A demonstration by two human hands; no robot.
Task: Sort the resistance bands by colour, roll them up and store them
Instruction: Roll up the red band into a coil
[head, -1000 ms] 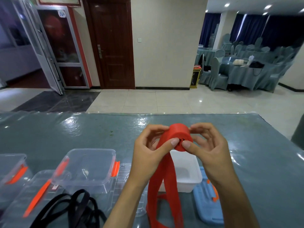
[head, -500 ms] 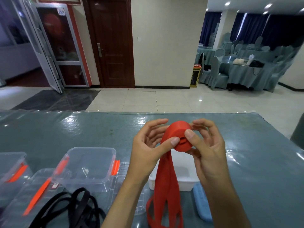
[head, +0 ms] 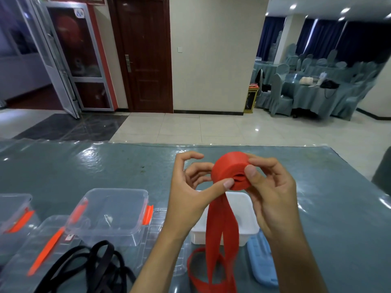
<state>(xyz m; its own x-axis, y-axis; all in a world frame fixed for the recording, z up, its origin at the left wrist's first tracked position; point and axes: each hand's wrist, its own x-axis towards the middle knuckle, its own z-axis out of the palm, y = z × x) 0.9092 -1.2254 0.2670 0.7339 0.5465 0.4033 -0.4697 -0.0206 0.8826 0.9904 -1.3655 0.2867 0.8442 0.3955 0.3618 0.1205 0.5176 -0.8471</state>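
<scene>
A: What's the surface like?

B: A grey-green table (head: 105,166) fills the lower half of the frame, covered with a clear, glossy plastic sheet that wrinkles along its far edge. Beyond it lie pale polished floor tiles, a dark wooden door (head: 146,53) at upper centre, and draped chairs at upper right.

A: And the band?

B: A red resistance band (head: 229,173), smooth and matte, is partly wound into a thick round roll held above the table at centre frame. Its flat tail hangs down to loose loops at the bottom edge.

A: The hands?

B: The left hand (head: 190,199) presses its thumb on the roll's near face, fingers curled behind. The right hand (head: 273,199) pinches the roll from the right side, thumb at the core.

A: What else is there?

B: A white rectangular tub (head: 243,225) sits under the hanging tail. A clear box with orange clips (head: 110,214) is at lower left, with tangled black bands (head: 95,265) below it. A pale blue lid (head: 262,261), probably ribbed, lies at lower right.
</scene>
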